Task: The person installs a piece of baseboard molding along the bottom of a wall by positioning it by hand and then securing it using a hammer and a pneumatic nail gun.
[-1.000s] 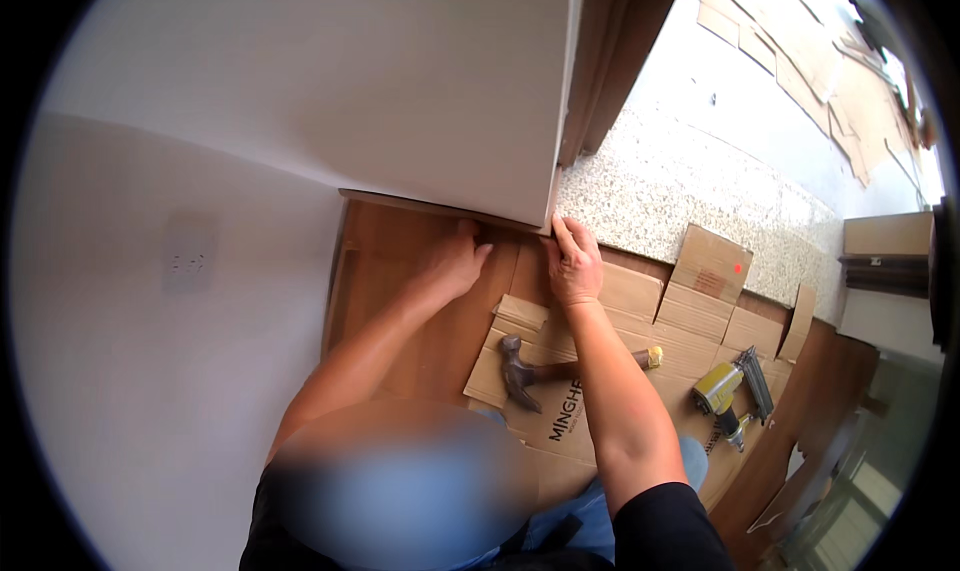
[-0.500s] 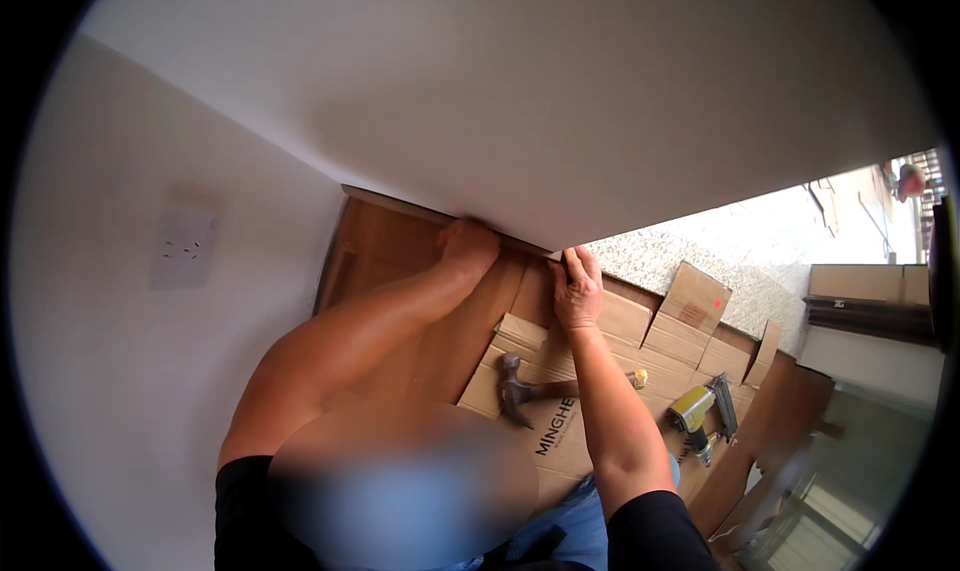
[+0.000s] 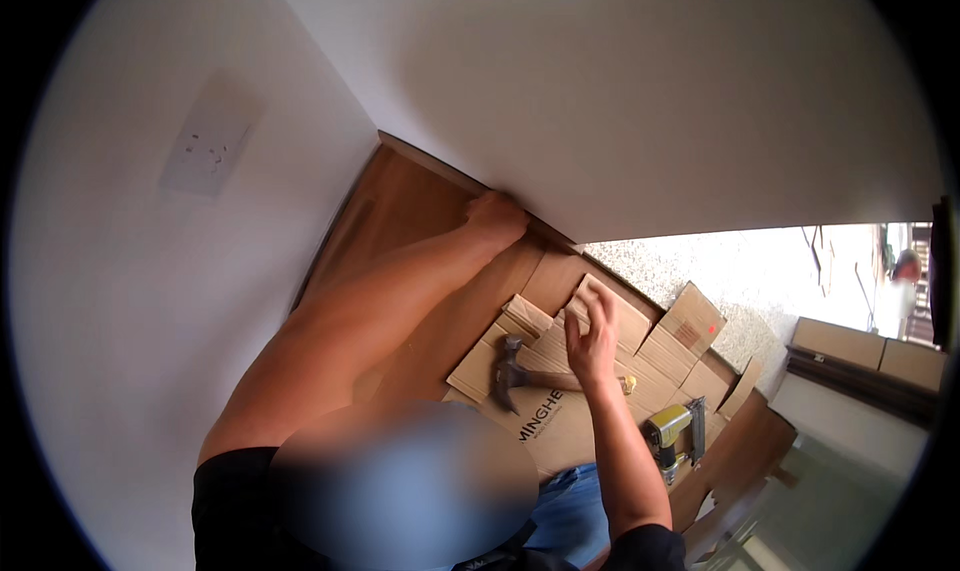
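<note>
At the foot of the facing wall, my left hand (image 3: pixel 497 218) is closed against a thin brown baseboard strip (image 3: pixel 430 163); its fingertips are partly hidden there. The strip runs from the room's inner corner to the wall's outer end. My right hand (image 3: pixel 592 339) hovers over flattened cardboard (image 3: pixel 560 441), fingers apart and holding nothing. Just below that hand a claw hammer (image 3: pixel 540 379) lies on the cardboard, its head to the left. A yellow-green nail gun (image 3: pixel 668 428) rests to the right of my right forearm.
Wood flooring (image 3: pixel 400 196) shows by the corner. The left wall carries a white socket plate (image 3: pixel 208 151). Past the wall's end is a bright speckled floor (image 3: pixel 720 266). Boxes or boards (image 3: pixel 860 361) lie at the right, near a greenish glass-like panel (image 3: pixel 840 491).
My right hand has let go at the wall's outer end and drawn back over the cardboard, opening. My left hand stays at the strip. The whole view has turned somewhat.
</note>
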Action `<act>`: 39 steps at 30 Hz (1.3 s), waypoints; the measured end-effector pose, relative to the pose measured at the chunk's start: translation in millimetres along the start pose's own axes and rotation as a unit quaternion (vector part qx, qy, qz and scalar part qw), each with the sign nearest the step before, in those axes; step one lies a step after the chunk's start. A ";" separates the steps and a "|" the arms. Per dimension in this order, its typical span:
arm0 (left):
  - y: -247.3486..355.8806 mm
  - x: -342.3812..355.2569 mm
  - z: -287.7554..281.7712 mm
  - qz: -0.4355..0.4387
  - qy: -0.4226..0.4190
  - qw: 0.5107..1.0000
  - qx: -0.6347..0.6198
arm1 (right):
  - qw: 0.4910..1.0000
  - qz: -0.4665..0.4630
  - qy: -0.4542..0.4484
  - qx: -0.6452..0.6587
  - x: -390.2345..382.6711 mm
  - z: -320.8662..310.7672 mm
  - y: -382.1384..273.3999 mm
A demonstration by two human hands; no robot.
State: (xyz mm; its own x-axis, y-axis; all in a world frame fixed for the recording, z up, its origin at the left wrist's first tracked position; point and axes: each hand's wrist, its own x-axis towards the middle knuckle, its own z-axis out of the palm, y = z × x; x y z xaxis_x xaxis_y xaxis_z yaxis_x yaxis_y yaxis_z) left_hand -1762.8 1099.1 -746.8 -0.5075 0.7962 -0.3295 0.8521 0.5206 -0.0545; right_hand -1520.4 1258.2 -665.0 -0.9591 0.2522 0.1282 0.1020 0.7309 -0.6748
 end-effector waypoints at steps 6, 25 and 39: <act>19.4 6.6 -27.9 0.006 -0.055 0.998 0.034 | 0.951 -0.086 -0.278 -0.106 -88.2 -23.0 -3.8; 25.2 -4.4 -34.3 -0.064 -0.032 0.995 0.073 | 0.892 -0.140 0.077 0.423 84.4 -45.3 -41.3; 26.2 9.0 -29.4 -0.061 -0.076 0.993 0.064 | 0.838 -0.096 0.115 0.524 102.3 12.9 -62.1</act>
State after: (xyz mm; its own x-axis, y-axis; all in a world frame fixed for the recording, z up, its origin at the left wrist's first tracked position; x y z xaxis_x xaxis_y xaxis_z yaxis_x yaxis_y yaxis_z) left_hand -1748.7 1128.9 -723.4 -0.5912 0.6692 -0.4502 0.7997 0.5588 -0.2195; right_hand -1628.3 1230.4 -619.4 -0.8430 0.3968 0.3632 -0.4522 -0.1570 -0.8780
